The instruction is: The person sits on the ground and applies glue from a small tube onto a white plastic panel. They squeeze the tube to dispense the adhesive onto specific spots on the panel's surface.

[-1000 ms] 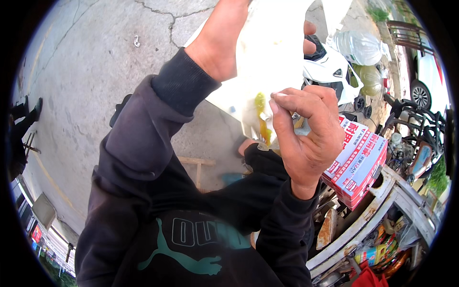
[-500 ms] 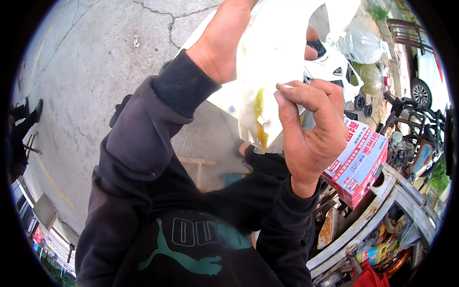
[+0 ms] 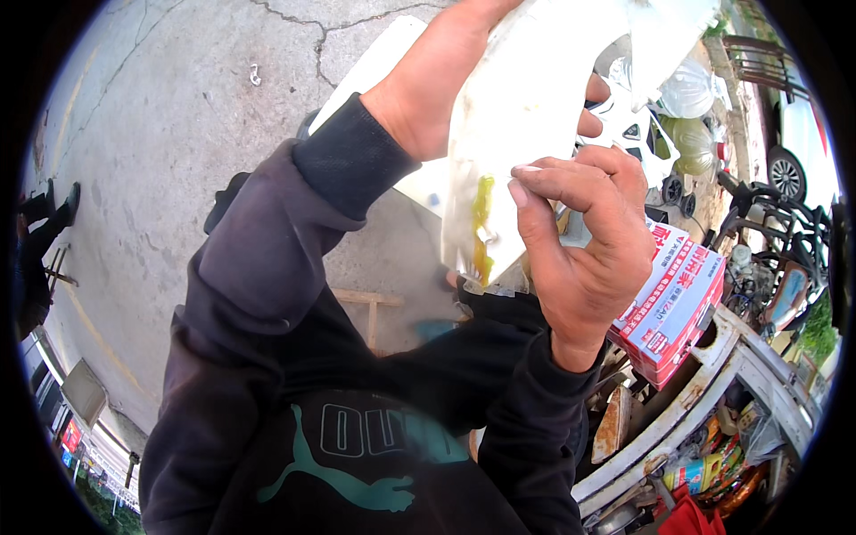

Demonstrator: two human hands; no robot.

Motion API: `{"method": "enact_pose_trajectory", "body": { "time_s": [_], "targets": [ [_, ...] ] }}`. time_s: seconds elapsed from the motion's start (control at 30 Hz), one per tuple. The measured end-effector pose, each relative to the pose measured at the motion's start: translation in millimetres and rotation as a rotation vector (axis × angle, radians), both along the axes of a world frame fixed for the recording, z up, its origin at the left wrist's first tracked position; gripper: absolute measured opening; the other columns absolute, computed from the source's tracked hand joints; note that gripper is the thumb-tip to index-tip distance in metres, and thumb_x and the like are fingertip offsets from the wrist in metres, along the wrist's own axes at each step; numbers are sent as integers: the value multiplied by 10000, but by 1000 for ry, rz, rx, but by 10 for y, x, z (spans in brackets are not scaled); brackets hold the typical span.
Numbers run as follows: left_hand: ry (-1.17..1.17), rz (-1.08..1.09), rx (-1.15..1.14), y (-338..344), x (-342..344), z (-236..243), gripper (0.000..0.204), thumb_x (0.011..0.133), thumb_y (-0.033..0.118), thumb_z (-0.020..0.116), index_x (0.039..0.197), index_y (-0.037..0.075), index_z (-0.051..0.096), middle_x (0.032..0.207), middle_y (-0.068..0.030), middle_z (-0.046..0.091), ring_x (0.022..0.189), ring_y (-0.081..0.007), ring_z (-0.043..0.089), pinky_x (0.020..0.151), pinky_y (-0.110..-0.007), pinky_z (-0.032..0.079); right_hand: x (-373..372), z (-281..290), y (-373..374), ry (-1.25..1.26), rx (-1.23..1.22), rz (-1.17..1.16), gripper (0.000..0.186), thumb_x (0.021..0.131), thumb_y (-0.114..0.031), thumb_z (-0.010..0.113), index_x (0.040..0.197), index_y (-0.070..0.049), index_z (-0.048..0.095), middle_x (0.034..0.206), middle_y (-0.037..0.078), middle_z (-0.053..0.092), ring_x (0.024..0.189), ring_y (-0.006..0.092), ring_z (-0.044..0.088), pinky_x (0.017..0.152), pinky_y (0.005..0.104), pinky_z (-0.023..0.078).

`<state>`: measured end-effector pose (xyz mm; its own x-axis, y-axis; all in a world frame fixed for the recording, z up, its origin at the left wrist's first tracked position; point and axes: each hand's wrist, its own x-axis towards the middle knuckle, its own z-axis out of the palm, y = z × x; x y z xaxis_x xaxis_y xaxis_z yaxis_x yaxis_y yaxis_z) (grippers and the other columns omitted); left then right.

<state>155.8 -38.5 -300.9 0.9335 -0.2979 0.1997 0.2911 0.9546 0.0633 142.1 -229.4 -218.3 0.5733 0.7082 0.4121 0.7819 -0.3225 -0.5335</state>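
A curved white plastic panel (image 3: 526,98) is held up in front of me. My left hand (image 3: 437,80) grips it, palm at its left edge, with some fingertips showing past its right side. Along the lower part of the panel runs a yellow-green smear (image 3: 481,223) with a small white bit on it. Just right of that smear, my right hand (image 3: 584,236) has thumb and forefinger pinched close together near the panel's surface. Whatever sits between those fingertips, if anything, is too small to make out. Behind the panel, another white plastic piece (image 3: 428,183) shows in part.
A red-and-white cardboard box (image 3: 669,303) rests at the right by a rusty white metal frame (image 3: 660,437). Beyond it lie a clear plastic jug (image 3: 691,89), a jug of yellowish liquid (image 3: 695,147) and black metal parts (image 3: 776,223). A wooden frame (image 3: 370,303) lies on the concrete.
The panel and my left hand have shifted slightly right and tilted. My right hand has moved a little right and down, its pinch kept.
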Motion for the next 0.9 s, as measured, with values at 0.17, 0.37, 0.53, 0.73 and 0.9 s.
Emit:
{"method": "enact_pose_trajectory", "body": {
  "time_s": [0.17, 0.37, 0.53, 0.73, 0.9],
  "targets": [
    [-21, 46, 74, -27, 12, 16, 736, 1098, 597, 248, 1553, 34, 384, 1244, -263, 641, 1058, -436, 697, 940, -522, 580, 36, 21, -21, -10, -2, 40, 280, 642, 48, 808, 863, -106, 730, 823, -14, 698, 812, 237, 609, 929, 453, 456],
    [-18, 26, 44, 0, -18, 5, 732, 1102, 590, 242, 1550, 29, 385, 1234, -265, 643, 1058, -417, 702, 936, -504, 586, 36, -60, 29, -97, 33, 8, 264, 660, 49, 801, 862, -106, 731, 827, -23, 699, 828, 232, 620, 982, 500, 453],
    [-48, 4, 6, -40, 17, -5, 718, 1106, 579, 243, 1542, 28, 394, 1222, -258, 651, 1050, -401, 705, 936, -494, 586, 33, 27, -29, -34, -12, -2, 255, 665, 44, 808, 854, -109, 731, 824, -27, 699, 837, 227, 627, 1003, 521, 444],
    [-37, -18, -31, -41, 11, 2, 712, 1109, 573, 240, 1536, 27, 398, 1215, -256, 655, 1044, -405, 705, 935, -493, 585, 36, -63, 20, -79, 43, -16, 240, 674, 42, 804, 851, -104, 733, 811, -32, 700, 831, 223, 628, 1015, 536, 440],
    [-31, -10, -16, -40, 15, 16, 714, 1105, 582, 247, 1543, 36, 393, 1216, -259, 653, 1040, -410, 705, 933, -499, 585, 41, -56, -3, -50, 54, -7, 236, 675, 43, 805, 852, -99, 740, 825, -33, 711, 840, 212, 631, 1016, 531, 441]
  ]
}}
